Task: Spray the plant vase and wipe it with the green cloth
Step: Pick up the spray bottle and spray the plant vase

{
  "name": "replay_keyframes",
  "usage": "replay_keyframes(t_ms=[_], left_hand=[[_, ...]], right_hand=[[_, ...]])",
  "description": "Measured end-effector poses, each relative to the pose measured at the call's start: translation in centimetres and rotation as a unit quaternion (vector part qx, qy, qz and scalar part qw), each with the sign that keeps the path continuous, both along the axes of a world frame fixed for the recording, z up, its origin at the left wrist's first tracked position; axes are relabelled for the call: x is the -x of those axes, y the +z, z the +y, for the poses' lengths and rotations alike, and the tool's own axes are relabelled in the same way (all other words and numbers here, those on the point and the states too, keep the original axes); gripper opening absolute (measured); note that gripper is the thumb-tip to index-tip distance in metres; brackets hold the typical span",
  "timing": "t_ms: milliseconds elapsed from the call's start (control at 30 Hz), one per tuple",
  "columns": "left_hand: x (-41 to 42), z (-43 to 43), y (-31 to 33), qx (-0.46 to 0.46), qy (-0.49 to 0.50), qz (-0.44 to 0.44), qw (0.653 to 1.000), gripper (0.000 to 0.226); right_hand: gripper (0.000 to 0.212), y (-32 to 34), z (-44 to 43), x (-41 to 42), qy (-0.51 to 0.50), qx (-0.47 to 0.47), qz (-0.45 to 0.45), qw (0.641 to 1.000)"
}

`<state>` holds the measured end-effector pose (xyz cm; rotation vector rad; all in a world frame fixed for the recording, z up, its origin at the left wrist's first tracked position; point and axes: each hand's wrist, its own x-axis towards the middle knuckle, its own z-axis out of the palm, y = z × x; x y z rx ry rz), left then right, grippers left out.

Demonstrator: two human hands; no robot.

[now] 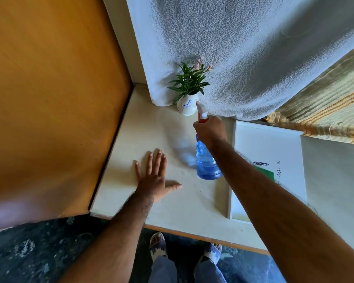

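A small white vase (187, 106) with blue markings holds a green plant (189, 80) with pink flowers, at the back of the pale table (151, 129) against a hanging white cloth. My right hand (209, 130) grips the neck of a blue spray bottle (206, 162) held above the table. Its white and red nozzle (201, 111) points at the vase from just to the right. My left hand (156, 177) lies flat on the table, fingers spread, holding nothing. The green cloth (267, 172) shows in part on the white tray, mostly hidden behind my right forearm.
A white tray (274, 144) lies on the table to the right. A wooden panel (49, 99) stands along the table's left side. The white textured cloth (243, 48) hangs behind the vase. A striped fabric (325, 103) is at the right. My feet (157, 244) stand below the front edge.
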<state>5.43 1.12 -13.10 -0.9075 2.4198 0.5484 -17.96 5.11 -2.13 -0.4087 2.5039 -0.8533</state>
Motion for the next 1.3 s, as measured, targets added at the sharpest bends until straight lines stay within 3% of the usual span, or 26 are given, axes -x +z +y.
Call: replay_keyframes(t_ms=[167,433,600,767,867,967,1100,1300], left_hand=[[-0.1,0.0,0.2,-0.001,0.003,-0.003,1.000,0.124],[-0.1,-0.1,0.1,-0.008,-0.004,-0.001,1.000,0.125],[-0.2,-0.2,0.0,-0.006,0.001,0.003,1.000,0.128],[0.0,-0.2,0.1,-0.008,-0.003,-0.003,1.000,0.130],[0.0,-0.2,0.2,-0.008,-0.005,-0.005,1.000,0.130],[0.1,-0.1,0.4,-0.011,-0.005,-0.006,1.000,0.129],[0.0,-0.1,0.6,-0.015,-0.002,-0.007,1.000,0.126],[0.0,-0.1,0.7,-0.016,-0.002,-0.006,1.000,0.127]], right_hand=[[0.005,1.6,2.5,0.4,-0.065,0.119,0.054,0.989],[0.012,6.7,8.8,5.5,-0.168,0.363,0.152,0.904],[0.011,5.6,12.1,8.8,-0.175,0.380,0.192,0.888],[0.019,3.5,14.1,10.2,-0.148,0.380,0.162,0.899],[0.035,2.0,14.9,10.8,-0.153,0.357,0.149,0.909],[0.024,1.1,15.3,10.9,-0.157,0.345,0.144,0.914],[0.028,0.9,15.0,10.8,-0.164,0.333,0.142,0.918],[0.063,0.2,16.2,10.1,-0.161,0.279,0.103,0.941]])
